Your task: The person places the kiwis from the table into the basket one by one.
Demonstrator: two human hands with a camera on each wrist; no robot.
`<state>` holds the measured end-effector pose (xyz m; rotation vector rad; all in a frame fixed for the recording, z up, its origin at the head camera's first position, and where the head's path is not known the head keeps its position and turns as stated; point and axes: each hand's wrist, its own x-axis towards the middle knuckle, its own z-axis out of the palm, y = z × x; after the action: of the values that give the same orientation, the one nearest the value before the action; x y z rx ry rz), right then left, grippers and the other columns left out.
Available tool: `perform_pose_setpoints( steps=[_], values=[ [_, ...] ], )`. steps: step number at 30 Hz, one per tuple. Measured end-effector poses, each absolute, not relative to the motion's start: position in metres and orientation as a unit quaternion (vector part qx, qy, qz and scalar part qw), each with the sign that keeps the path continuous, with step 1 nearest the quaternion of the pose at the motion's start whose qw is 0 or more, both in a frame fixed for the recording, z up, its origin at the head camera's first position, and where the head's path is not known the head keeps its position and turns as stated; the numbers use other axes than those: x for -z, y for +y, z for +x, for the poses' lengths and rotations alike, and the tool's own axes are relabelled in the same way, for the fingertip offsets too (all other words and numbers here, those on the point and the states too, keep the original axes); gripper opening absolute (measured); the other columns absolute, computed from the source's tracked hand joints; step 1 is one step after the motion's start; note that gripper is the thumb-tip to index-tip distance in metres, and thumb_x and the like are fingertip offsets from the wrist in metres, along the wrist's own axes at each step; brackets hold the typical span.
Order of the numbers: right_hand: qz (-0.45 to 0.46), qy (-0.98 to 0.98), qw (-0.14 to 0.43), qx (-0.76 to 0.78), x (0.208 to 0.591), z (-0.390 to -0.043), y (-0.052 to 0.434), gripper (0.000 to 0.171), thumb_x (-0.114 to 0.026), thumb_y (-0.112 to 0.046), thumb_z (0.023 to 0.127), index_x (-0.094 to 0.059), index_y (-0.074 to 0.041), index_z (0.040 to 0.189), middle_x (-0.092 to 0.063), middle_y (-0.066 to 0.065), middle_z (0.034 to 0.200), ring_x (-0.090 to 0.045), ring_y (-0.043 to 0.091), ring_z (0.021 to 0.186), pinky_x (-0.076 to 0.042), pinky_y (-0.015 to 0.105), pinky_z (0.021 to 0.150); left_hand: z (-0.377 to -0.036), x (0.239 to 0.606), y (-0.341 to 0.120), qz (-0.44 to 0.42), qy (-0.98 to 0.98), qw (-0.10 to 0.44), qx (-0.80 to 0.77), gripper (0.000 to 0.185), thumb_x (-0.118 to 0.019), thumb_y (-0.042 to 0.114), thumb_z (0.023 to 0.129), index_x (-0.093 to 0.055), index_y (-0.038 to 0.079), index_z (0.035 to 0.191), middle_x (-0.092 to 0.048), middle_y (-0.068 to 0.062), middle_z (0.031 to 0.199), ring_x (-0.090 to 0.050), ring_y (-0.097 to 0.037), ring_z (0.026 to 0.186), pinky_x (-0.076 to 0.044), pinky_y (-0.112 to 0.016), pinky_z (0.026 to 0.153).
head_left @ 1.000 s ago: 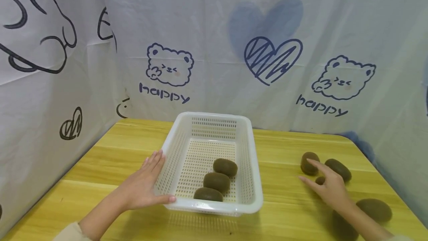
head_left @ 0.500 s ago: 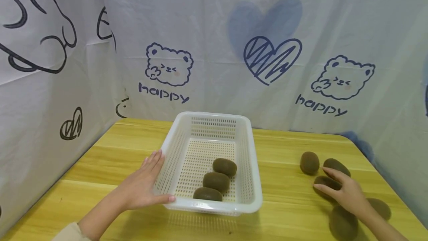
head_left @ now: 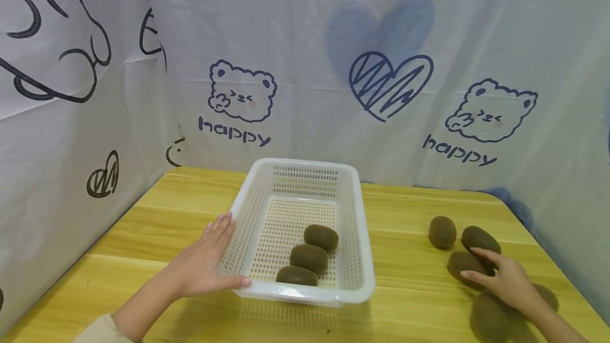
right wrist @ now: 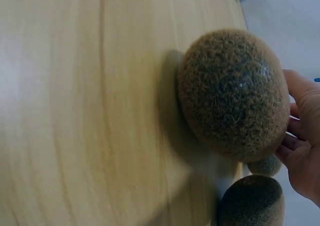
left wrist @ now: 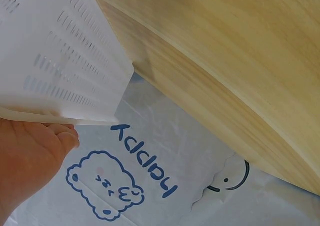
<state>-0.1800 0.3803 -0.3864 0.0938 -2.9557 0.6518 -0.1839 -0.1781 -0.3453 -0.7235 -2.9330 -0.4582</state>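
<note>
— Resting near the table's (head_left: 143,237) right edge, how is the kiwi (head_left: 464,262) described?
— Brown, fuzzy, oval; it is cupped loosely by the right hand (head_left: 507,282).
— And the left hand (head_left: 202,263)?
— Flat, fingers straight, it is pressed against the white basket's (head_left: 355,247) left wall.

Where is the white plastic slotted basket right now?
In the head view, the white plastic slotted basket sits mid-table, left hand against its left side, three kiwis inside.
</note>
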Motion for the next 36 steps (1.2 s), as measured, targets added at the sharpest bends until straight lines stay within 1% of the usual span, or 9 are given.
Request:
perform_pose_setpoints(
  steps=[1,2,5,6,8,9,11,17,36],
  values=[
    [0.030,-0.976,0.049,-0.212,0.386,-0.180,0.381,0.068,-0.071,-0.036,0.079,-0.050,0.008,0.127,-0.056,0.038,0.113,-0.051,0.019,0.063,-0.045,0.033,0.062,-0.184,0.345,-0.178,-0.237,-0.959,0.044,0.149,0.112,-0.059,0.068,0.071,-0.024,-0.011,0.142,-0.014,-0.027,0.152,-0.016,-0.042,0.140,-0.021,-0.051,0.114],
    [0.029,-0.977,0.041,-0.207,0.386,-0.181,0.383,0.068,-0.071,-0.036,0.079,-0.050,0.008,0.127,-0.057,0.037,0.113,-0.048,0.015,0.062,-0.044,0.032,0.062,-0.184,0.345,-0.178,-0.238,-0.959,0.045,0.149,0.112,-0.059,0.068,0.071,-0.024,-0.011,0.141,-0.015,-0.027,0.152,-0.016,-0.042,0.140,-0.021,-0.051,0.114],
    [0.035,-0.979,0.036,-0.198,0.386,-0.183,0.386,0.067,-0.072,-0.035,0.079,-0.051,0.009,0.125,-0.056,0.039,0.113,-0.059,0.031,0.073,-0.051,0.043,0.066,-0.184,0.345,-0.178,-0.238,-0.959,0.046,0.147,0.112,-0.059,0.068,0.071,-0.024,-0.011,0.141,-0.014,-0.026,0.152,-0.016,-0.042,0.140,-0.021,-0.051,0.114],
    [0.036,-0.979,0.034,-0.198,0.387,-0.184,0.387,0.067,-0.071,-0.035,0.079,-0.051,0.009,0.125,-0.055,0.039,0.113,-0.060,0.038,0.076,-0.051,0.046,0.068,-0.184,0.345,-0.178,-0.238,-0.959,0.045,0.148,0.112,-0.059,0.068,0.071,-0.024,-0.011,0.141,-0.014,-0.026,0.152,-0.016,-0.042,0.140,-0.021,-0.051,0.114],
    [0.038,-0.980,0.035,-0.195,0.387,-0.185,0.389,0.066,-0.072,-0.034,0.078,-0.052,0.009,0.124,-0.054,0.040,0.114,-0.057,0.051,0.092,-0.050,0.054,0.073,-0.184,0.346,-0.178,-0.237,-0.959,0.046,0.148,0.112,-0.059,0.068,0.071,-0.024,-0.011,0.142,-0.014,-0.026,0.152,-0.017,-0.042,0.140,-0.022,-0.051,0.114],
    [0.037,-0.980,0.034,-0.195,0.387,-0.186,0.390,0.067,-0.072,-0.034,0.078,-0.051,0.010,0.124,-0.054,0.041,0.114,-0.053,0.055,0.097,-0.049,0.056,0.074,-0.184,0.345,-0.178,-0.237,-0.959,0.046,0.149,0.112,-0.059,0.068,0.071,-0.024,-0.011,0.142,-0.014,-0.026,0.152,-0.016,-0.042,0.140,-0.022,-0.051,0.114],
    [0.034,-0.980,0.030,-0.194,0.388,-0.187,0.391,0.068,-0.072,-0.034,0.078,-0.050,0.010,0.125,-0.053,0.041,0.115,-0.051,0.057,0.100,-0.049,0.057,0.075,-0.184,0.346,-0.178,-0.236,-0.959,0.047,0.149,0.112,-0.059,0.069,0.071,-0.024,-0.011,0.142,-0.015,-0.026,0.152,-0.017,-0.042,0.140,-0.022,-0.051,0.114],
    [0.028,-0.980,0.020,-0.196,0.389,-0.189,0.393,0.069,-0.072,-0.033,0.078,-0.049,0.010,0.126,-0.050,0.043,0.117,-0.049,0.058,0.103,-0.048,0.057,0.075,-0.184,0.346,-0.178,-0.237,-0.959,0.045,0.148,0.112,-0.059,0.069,0.071,-0.024,-0.011,0.142,-0.015,-0.027,0.152,-0.016,-0.042,0.140,-0.021,-0.051,0.114],
    [0.042,-0.977,0.052,-0.202,0.385,-0.189,0.380,0.061,-0.076,-0.029,0.075,-0.056,0.008,0.119,-0.056,0.039,0.112,-0.055,0.053,0.095,-0.051,0.054,0.073,-0.185,0.346,-0.179,-0.238,-0.959,0.042,0.148,0.113,-0.059,0.069,0.071,-0.023,-0.011,0.142,-0.015,-0.026,0.152,-0.015,-0.041,0.141,-0.021,-0.051,0.115]
  ],
)
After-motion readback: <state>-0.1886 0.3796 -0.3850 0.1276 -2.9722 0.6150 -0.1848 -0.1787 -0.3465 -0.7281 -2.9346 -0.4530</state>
